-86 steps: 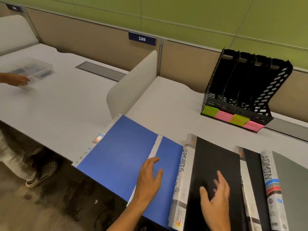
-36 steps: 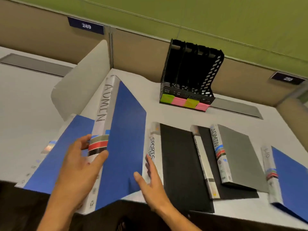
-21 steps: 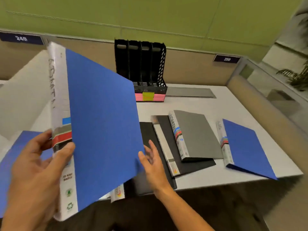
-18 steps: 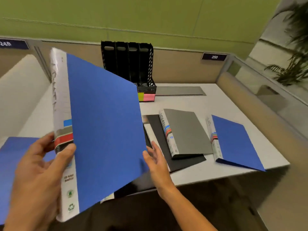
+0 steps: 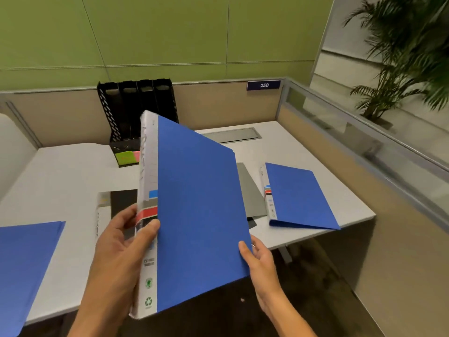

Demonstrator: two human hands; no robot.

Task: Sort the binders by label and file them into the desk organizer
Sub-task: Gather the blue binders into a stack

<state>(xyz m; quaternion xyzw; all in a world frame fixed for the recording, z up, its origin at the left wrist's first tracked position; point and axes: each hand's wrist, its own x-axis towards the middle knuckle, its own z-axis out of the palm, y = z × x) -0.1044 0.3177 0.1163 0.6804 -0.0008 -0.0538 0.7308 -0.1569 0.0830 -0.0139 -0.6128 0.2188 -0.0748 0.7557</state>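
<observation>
I hold a blue binder (image 5: 196, 210) with a white spine upright in front of me. My left hand (image 5: 121, 246) grips its spine near the red and grey stripes. My right hand (image 5: 258, 257) clasps the cover's lower right edge. The spine's writing is too blurred to read. Behind it, the black desk organizer (image 5: 126, 117) stands at the back of the desk, with green and pink sticky labels (image 5: 125, 157) on its front. A second blue binder (image 5: 298, 195) lies flat on the right. A grey binder (image 5: 250, 193) and a black binder (image 5: 122, 200) are mostly hidden behind the held one.
Another blue cover (image 5: 24, 261) lies at the desk's left front edge. A grey cable hatch (image 5: 233, 136) sits behind the binders. A tan partition with a glass strip (image 5: 340, 132) bounds the right side, with a potted plant (image 5: 408, 57) beyond. A white divider (image 5: 9, 152) stands on the left.
The blue binder has been lifted off the desk and carried right, in front of the organizer. My right hand has moved from near the cover to gripping its lower edge.
</observation>
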